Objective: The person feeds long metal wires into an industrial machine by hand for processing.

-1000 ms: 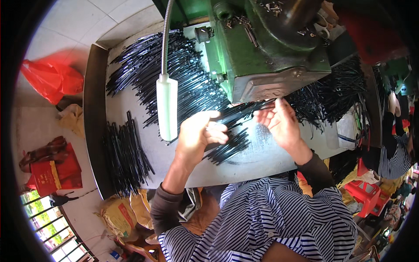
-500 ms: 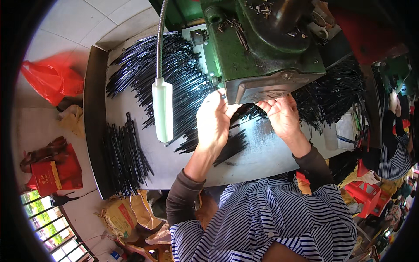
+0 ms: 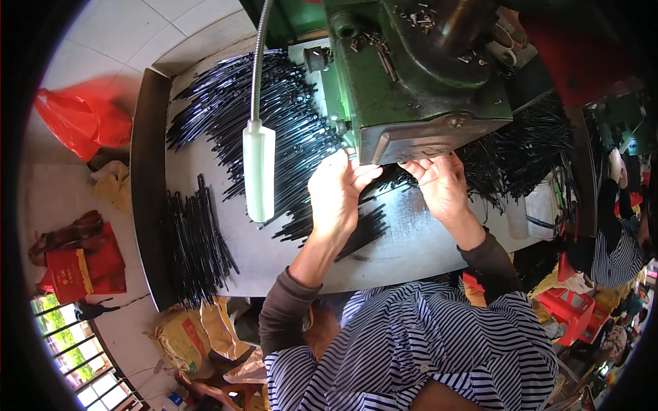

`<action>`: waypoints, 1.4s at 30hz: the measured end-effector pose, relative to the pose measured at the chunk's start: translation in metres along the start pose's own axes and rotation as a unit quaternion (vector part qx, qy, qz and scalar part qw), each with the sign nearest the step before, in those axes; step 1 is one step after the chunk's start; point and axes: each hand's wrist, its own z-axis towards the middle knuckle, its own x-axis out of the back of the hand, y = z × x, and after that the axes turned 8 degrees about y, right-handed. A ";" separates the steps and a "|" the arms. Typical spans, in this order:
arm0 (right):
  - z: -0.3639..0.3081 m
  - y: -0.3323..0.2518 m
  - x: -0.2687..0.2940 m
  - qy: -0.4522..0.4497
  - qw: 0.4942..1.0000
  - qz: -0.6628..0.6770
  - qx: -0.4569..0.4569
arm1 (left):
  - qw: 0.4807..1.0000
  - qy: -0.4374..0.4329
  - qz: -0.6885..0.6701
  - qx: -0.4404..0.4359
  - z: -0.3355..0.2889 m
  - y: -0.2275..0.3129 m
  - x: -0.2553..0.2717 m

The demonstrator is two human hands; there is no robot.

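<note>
A green machine head (image 3: 384,103) with a dark metal front plate (image 3: 425,139) hangs over the grey worktable (image 3: 288,264). Both hands reach up to its lower edge. My left hand (image 3: 334,195) is at the plate's left corner, its fingers bent together and the tips partly hidden. My right hand (image 3: 442,188) has its fingers closed beneath the plate, their tips also covered. What either pinches cannot be made out. Thin black rods (image 3: 274,130) lie in a large heap beside my left hand. A smaller group of rods (image 3: 363,236) rests between my forearms.
A lamp (image 3: 259,175) on a flexible metal neck hangs left of my left hand. More black rods (image 3: 199,240) lie at the table's left end, beside a raised dark edge (image 3: 147,185). Another dark heap (image 3: 528,147) is at the right. Loose screws (image 3: 421,17) sit on the machine.
The left hand's fingers have shifted slightly at the plate's corner, its index finger now reaching a little further right. My right hand stays almost in place. The view has moved slightly.
</note>
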 end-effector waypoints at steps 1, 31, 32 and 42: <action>0.000 0.000 -0.001 -0.007 1.000 -0.012 0.003 | 1.000 0.015 -0.004 -0.002 0.001 -0.001 0.001; -0.070 -0.030 0.051 -0.063 0.991 -0.086 -0.076 | 0.993 0.021 -0.023 0.117 -0.040 -0.010 -0.011; -0.072 -0.033 0.052 -0.083 0.989 -0.103 -0.064 | 0.994 -0.002 -0.023 0.109 -0.041 -0.012 -0.005; -0.034 -0.165 0.070 -0.076 0.375 -0.804 0.456 | 0.990 -0.081 0.017 0.112 -0.060 -0.022 0.007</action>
